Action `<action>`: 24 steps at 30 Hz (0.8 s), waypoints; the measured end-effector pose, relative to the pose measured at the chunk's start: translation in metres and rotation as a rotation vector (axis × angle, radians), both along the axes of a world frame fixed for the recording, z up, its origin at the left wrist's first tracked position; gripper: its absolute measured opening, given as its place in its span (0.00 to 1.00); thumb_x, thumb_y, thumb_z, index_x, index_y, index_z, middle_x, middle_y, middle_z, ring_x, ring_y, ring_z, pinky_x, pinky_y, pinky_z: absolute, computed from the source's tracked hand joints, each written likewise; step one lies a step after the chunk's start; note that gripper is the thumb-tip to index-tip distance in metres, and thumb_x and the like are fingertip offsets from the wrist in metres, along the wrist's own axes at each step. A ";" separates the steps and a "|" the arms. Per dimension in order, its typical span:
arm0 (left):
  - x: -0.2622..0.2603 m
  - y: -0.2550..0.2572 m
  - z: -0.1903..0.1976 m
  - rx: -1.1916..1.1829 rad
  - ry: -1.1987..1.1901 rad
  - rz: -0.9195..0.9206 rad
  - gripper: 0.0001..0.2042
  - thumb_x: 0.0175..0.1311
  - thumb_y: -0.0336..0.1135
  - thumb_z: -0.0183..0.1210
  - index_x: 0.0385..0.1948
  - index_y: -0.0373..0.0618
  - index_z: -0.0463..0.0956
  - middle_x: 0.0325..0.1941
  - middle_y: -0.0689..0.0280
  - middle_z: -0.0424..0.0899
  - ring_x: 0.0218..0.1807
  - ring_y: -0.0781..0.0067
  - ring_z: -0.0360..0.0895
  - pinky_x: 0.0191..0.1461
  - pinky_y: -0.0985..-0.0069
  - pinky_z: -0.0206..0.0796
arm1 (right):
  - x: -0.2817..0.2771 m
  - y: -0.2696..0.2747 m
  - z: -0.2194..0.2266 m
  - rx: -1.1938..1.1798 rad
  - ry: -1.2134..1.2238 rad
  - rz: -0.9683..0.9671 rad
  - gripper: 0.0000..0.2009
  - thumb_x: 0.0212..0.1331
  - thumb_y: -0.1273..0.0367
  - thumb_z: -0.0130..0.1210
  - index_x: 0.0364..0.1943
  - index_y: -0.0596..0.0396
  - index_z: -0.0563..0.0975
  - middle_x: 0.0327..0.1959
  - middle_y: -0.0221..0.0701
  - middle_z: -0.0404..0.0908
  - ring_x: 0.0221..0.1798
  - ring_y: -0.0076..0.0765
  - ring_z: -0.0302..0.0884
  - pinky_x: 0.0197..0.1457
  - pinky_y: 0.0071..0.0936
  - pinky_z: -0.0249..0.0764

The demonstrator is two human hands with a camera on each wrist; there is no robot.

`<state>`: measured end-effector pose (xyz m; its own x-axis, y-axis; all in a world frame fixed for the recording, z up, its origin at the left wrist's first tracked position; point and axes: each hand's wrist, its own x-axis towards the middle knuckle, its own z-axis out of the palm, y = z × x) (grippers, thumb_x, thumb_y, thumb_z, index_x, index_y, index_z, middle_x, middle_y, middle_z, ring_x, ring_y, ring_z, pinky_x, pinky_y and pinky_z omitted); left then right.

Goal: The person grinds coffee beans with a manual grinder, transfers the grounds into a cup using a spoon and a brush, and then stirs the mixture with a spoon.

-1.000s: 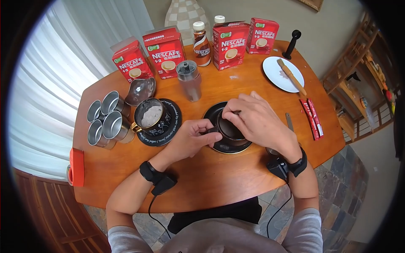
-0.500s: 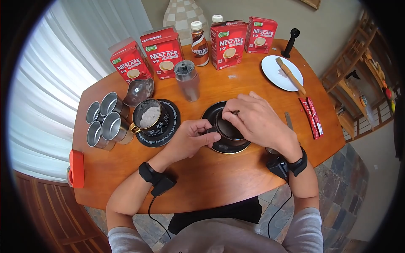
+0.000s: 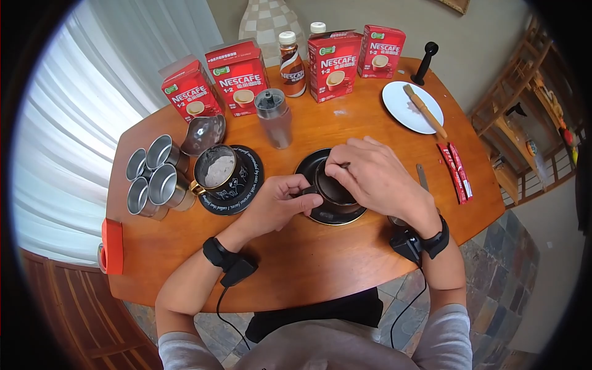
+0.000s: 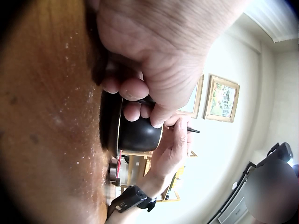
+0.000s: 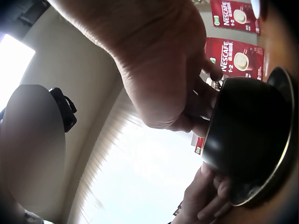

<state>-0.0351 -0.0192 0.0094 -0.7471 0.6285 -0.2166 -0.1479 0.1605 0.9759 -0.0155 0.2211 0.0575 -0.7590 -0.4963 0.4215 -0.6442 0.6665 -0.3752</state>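
A black cup stands on a black gold-rimmed saucer before the person. My left hand pinches the cup's handle between thumb and fingers, at its left side. Over the rim, my right hand pinches a thin dark handle, like a spoon's, whose end sticks out past the fingers in the left wrist view. Its lower part is hidden by the hand and the cup. In the right wrist view the right fingertips are right at the cup's rim.
Left of the cup, a gold-handled cup of pale powder sits on a black coaster, near several metal cups. A grinder-like canister stands behind. Red Nescafe boxes line the back. Right are a white plate with a brush and red sachets.
The head view has shifted slightly. Both hands stay at the black cup, and the right fingers have moved only a little over its rim.
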 end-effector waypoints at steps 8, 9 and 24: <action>0.000 0.001 0.001 -0.013 -0.004 0.000 0.09 0.74 0.39 0.66 0.36 0.45 0.80 0.27 0.75 0.82 0.16 0.92 0.63 0.15 0.86 0.48 | 0.003 0.001 0.005 0.045 -0.055 -0.015 0.09 0.71 0.65 0.57 0.37 0.57 0.80 0.33 0.39 0.82 0.43 0.51 0.80 0.49 0.45 0.73; 0.000 0.001 0.001 -0.009 0.000 -0.004 0.09 0.74 0.39 0.66 0.36 0.45 0.80 0.27 0.75 0.82 0.16 0.92 0.63 0.15 0.86 0.48 | 0.002 0.001 0.004 0.052 -0.037 -0.024 0.09 0.70 0.66 0.56 0.38 0.57 0.80 0.34 0.40 0.83 0.43 0.51 0.81 0.49 0.46 0.73; 0.000 0.001 0.001 -0.019 -0.001 0.003 0.09 0.73 0.39 0.66 0.36 0.46 0.80 0.27 0.75 0.82 0.16 0.92 0.63 0.15 0.85 0.48 | 0.005 0.005 0.010 0.086 -0.049 -0.079 0.11 0.73 0.64 0.55 0.38 0.58 0.80 0.31 0.41 0.82 0.42 0.53 0.80 0.49 0.47 0.73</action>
<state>-0.0348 -0.0179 0.0108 -0.7486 0.6221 -0.2291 -0.1492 0.1786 0.9725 -0.0106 0.2262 0.0673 -0.8156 -0.4671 0.3414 -0.5709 0.7454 -0.3440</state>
